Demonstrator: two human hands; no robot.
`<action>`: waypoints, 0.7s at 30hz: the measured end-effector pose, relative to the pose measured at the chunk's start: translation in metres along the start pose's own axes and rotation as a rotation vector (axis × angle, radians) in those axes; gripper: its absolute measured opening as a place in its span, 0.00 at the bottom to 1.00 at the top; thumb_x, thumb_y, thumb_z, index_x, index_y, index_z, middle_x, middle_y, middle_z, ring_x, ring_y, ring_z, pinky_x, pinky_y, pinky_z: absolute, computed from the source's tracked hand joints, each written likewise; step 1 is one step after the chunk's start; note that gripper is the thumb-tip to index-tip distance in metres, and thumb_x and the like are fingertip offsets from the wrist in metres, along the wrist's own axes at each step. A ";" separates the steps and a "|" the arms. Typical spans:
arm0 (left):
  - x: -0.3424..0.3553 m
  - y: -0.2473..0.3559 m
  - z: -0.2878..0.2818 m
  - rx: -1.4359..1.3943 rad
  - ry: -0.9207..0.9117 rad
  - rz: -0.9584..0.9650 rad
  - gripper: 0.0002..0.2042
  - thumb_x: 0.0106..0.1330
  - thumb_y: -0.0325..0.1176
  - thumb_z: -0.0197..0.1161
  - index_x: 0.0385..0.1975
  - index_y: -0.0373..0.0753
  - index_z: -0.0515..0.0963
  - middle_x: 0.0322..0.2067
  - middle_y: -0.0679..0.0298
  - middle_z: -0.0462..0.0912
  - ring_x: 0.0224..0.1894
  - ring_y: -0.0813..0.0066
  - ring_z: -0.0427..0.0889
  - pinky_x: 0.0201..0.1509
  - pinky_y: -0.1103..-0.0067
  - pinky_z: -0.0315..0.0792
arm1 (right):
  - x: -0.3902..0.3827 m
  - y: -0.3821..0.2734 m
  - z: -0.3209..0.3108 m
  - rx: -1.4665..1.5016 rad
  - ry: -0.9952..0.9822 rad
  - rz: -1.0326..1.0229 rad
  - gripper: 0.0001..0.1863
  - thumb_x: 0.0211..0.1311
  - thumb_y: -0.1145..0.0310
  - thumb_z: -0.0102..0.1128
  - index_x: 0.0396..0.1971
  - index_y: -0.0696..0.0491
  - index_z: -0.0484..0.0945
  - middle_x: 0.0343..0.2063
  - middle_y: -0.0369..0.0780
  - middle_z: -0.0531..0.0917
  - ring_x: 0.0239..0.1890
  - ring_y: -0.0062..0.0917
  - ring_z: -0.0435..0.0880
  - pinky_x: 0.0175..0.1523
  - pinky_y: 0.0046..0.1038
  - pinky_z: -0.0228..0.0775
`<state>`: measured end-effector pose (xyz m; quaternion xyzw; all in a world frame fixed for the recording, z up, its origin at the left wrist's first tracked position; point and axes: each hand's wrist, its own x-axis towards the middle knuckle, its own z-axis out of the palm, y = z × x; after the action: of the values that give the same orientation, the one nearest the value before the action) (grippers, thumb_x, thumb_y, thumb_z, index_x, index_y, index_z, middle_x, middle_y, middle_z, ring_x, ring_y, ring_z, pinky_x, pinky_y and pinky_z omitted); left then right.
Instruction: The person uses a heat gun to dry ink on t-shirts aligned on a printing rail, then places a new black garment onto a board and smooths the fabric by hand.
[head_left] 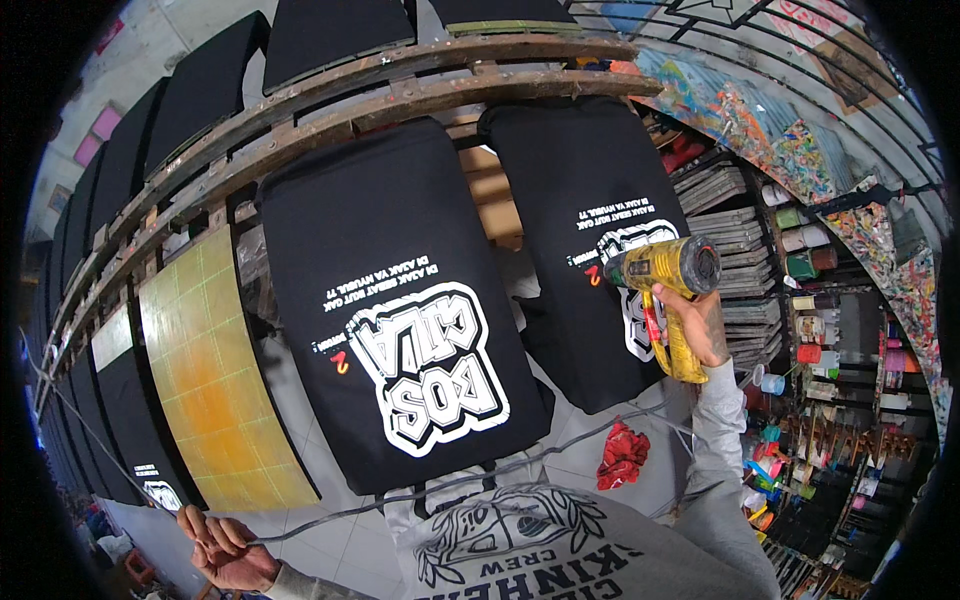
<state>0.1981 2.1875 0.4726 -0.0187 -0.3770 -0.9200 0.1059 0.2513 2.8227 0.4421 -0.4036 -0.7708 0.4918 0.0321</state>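
My right hand (703, 328) is wrapped round the handle of a yellow heat gun (652, 265) with a black round end. It hangs over a black T-shirt (580, 160) stretched on a board, covering part of its white print. Left of that lies a second black T-shirt (370, 220) on its own board, with a large white print (430, 370) and a small red-orange mark. At the lower left my left hand (228, 555) is closed around a grey power cord (400, 498). The cord runs across in front of my body toward the right, below the shirts.
A bare yellowish board (215, 380) stands left of the shirts. Wooden rails (330, 130) run behind, with more black-covered boards (205, 85) beyond. A crumpled red cloth (622, 455) lies on the tiled floor. At right are stacked frames (745, 250) and shelves with paint pots (805, 238).
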 end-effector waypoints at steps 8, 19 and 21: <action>-0.004 0.008 -0.002 -0.145 0.047 0.038 0.09 0.67 0.22 0.50 0.45 0.31 0.62 0.23 0.67 0.56 0.18 0.82 0.49 0.20 0.80 0.49 | 0.000 0.011 0.001 -0.014 -0.008 -0.017 0.20 0.56 0.65 0.72 0.45 0.60 0.81 0.32 0.39 0.83 0.28 0.22 0.80 0.31 0.26 0.71; -0.005 0.009 -0.013 -0.221 0.156 0.028 0.07 0.67 0.22 0.51 0.38 0.37 0.61 0.20 0.69 0.54 0.17 0.82 0.46 0.19 0.80 0.48 | -0.004 0.015 0.013 0.014 0.055 -0.158 0.20 0.55 0.66 0.72 0.44 0.60 0.80 0.28 0.37 0.82 0.19 0.19 0.77 0.19 0.23 0.70; -0.006 0.012 -0.017 -0.200 0.115 0.042 0.06 0.68 0.22 0.51 0.38 0.36 0.62 0.21 0.69 0.54 0.17 0.82 0.47 0.19 0.80 0.48 | -0.002 0.012 0.010 0.040 0.008 -0.140 0.20 0.55 0.65 0.72 0.44 0.60 0.81 0.27 0.37 0.81 0.18 0.19 0.77 0.19 0.22 0.70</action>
<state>0.2073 2.1686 0.4677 0.0156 -0.2760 -0.9501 0.1444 0.2557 2.8161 0.4279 -0.3499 -0.7871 0.5021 0.0776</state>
